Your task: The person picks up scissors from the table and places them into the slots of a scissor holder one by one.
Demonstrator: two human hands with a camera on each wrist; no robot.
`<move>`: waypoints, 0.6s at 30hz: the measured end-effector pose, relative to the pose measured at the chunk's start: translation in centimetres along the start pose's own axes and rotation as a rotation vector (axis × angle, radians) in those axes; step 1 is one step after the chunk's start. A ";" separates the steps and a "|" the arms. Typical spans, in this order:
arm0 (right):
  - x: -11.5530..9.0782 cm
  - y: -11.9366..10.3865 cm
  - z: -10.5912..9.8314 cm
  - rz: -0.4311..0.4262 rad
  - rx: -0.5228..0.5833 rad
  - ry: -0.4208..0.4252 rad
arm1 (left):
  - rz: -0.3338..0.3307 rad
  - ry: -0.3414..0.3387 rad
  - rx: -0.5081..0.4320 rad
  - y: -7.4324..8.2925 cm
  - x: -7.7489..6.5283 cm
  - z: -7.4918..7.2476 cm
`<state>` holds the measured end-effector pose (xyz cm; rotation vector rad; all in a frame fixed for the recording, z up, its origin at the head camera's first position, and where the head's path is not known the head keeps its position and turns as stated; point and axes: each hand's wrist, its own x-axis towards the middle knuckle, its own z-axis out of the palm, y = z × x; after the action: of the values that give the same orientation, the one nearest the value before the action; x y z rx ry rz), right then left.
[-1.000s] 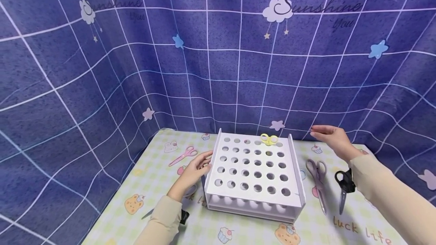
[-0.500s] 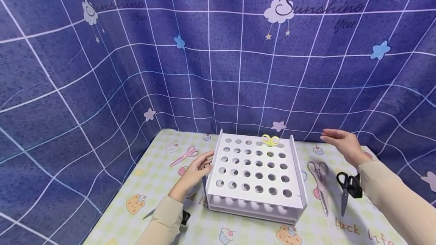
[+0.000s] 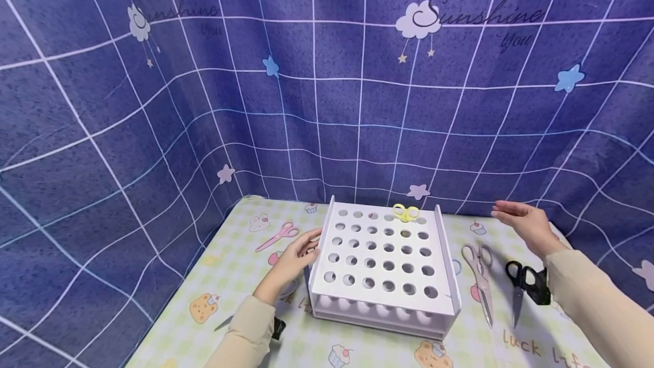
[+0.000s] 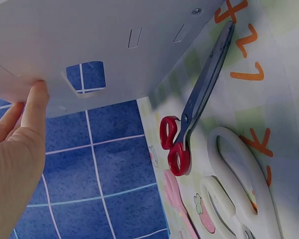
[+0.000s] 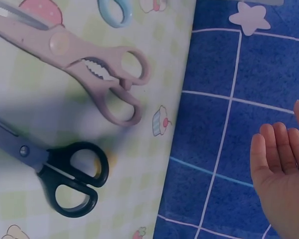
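A white rack (image 3: 379,274) with rows of round holes stands mid-table. Yellow-handled scissors (image 3: 405,217) sit upright in a hole of its back row. My left hand (image 3: 288,259) rests against the rack's left side panel, fingertips touching it. Below that hand, the left wrist view has red-handled scissors (image 4: 185,118) and white-handled scissors (image 4: 265,199) on the cloth. My right hand (image 3: 530,227) hovers at the back right, holding nothing, its fingers loosely bent. Near it lie pale pink scissors (image 5: 60,44) and black-handled scissors (image 5: 40,167).
Pink scissors (image 3: 273,238) lie to the left of the rack. A light blue handle loop (image 5: 127,12) shows near the rack's right side. A checked tablecloth (image 3: 235,266) covers the table, and a blue curtain (image 3: 337,101) hangs behind and at the left.
My right hand has moved to the right, away from the rack, and slightly lower. The left hand stays at the rack's side, and the scissors have not moved.
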<state>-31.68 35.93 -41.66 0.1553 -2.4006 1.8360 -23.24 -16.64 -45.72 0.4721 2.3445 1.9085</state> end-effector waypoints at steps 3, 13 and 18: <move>-0.1 0.4 -0.2 0.011 0.000 0.006 | -0.002 -0.002 0.000 -0.1 0.0 0.0; -0.4 1.6 -1.4 0.023 -0.031 0.025 | 0.009 -0.011 -0.006 -0.1 0.2 0.0; -0.7 2.6 -2.5 0.020 0.018 0.022 | 0.005 -0.005 -0.026 -0.3 0.1 0.3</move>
<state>-31.34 38.98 -43.58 0.1128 -2.3802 1.8577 -23.28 -16.35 -46.08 0.4805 2.3145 1.9346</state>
